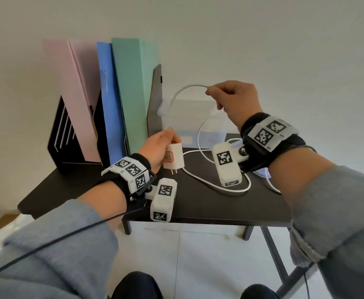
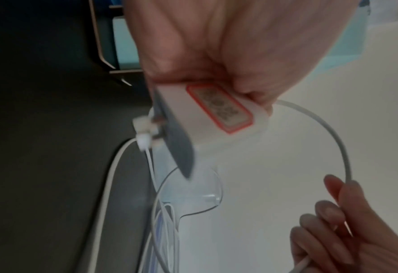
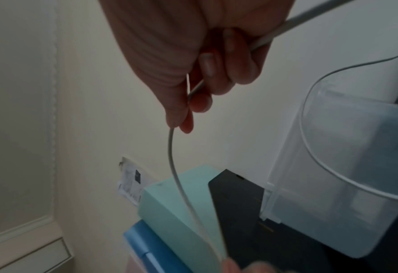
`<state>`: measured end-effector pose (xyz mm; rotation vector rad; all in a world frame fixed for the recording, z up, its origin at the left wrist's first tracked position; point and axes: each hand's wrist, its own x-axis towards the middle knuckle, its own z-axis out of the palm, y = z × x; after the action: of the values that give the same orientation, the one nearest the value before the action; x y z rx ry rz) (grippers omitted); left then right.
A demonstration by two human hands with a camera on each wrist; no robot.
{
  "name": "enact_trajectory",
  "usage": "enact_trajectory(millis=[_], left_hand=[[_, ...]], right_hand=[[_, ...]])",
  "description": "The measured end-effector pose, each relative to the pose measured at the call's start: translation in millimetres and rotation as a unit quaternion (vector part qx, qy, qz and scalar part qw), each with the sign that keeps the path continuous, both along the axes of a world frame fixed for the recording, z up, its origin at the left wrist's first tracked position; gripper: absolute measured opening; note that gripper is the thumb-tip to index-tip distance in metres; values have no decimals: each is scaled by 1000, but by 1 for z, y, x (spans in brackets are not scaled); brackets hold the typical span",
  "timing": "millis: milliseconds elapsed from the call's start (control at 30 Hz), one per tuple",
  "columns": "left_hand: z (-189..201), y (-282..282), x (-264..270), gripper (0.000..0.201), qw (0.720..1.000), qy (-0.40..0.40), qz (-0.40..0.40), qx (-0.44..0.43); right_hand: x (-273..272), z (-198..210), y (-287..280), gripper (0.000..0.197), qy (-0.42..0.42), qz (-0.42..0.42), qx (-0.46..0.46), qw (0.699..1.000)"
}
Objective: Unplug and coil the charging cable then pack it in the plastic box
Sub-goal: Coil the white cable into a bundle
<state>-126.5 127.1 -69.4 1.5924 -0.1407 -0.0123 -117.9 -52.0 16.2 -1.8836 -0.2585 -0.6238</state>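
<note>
My left hand (image 1: 159,145) grips a white charger block (image 1: 174,156) with a red-edged label (image 2: 219,108), prongs pointing down, just above the black table (image 1: 198,203). A white cable (image 1: 185,89) arcs up from that hand to my right hand (image 1: 232,98), which pinches it in the air over the clear plastic box (image 1: 189,117). More cable lies in loops on the table (image 1: 220,188). In the right wrist view the cable (image 3: 177,177) hangs from the thumb and fingers (image 3: 186,122); the box (image 3: 347,175) is to the right.
A black file rack (image 1: 68,134) with pink, blue and green folders (image 1: 133,87) stands at the table's back left, against the wall. The clear box's lid (image 2: 193,194) lies on the table by the box. The table's front edge is near my wrists.
</note>
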Motion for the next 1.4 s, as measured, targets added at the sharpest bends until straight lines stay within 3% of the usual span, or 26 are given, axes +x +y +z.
enact_trajectory(millis=[200,367,633,800,867,933,1000,1167,1400], left_hand=[[19,-12,-7,33,993,-28,-69,-89],[37,-14,-13,42,988,-17,-60,-139],[76,22,-6,46,953,-9,-76,-294],[84,42,0,47,947,-7,-66,-315],[82,39,1,46,950,-6,-63,-305],[80,33,0,45,949,-6,-65,-308],[78,26,-1,43,947,-4,-63,-314],[75,11,-5,41,955,-12,-26,-296],[70,-8,-9,40,976,-46,-72,-201]], right_hand=[[-5,3,-1,20,3,-25,-14,1000],[-5,-2,-7,24,8,-24,-48,999],[-5,-25,-51,24,96,1,-83,992],[-4,-34,-76,28,93,-26,-39,995],[-5,-32,-69,33,79,-35,-97,992],[-9,-28,-55,41,54,-39,-244,968],[-14,-24,-39,43,18,-53,-402,914],[-25,-9,-11,43,-5,-65,-581,812],[-38,1,23,29,-6,54,-588,807]])
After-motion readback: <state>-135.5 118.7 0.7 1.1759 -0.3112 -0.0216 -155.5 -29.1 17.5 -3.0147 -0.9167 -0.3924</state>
